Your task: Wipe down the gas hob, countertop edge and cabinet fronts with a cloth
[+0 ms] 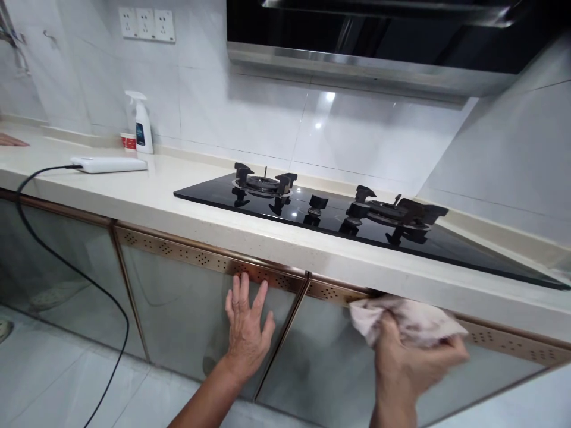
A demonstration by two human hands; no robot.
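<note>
My right hand [404, 365] grips a pale, stained cleaning cloth [413, 321] against the top of the right cabinet door [330, 351], just under the counter edge. The cloth covers part of that door's perforated copper-coloured strip [508, 340]. Fingers spread, my left hand [247, 333] is at the upper part of the neighbouring glass cabinet door [178, 303], its fingertips near the perforated strip; whether they touch it I cannot tell. Nothing is in the left hand. Slight blur softens the right hand and cloth.
Above the doors runs a cream countertop [156, 208] with a black gas hob [285, 208]. A white spray bottle [143, 128], a red-and-white cup [128, 141] and a white power bank [109, 164] with a black cable [96, 285] are at left. Another person's hand [12, 140] rests farther left. A range hood [357, 53] overhangs.
</note>
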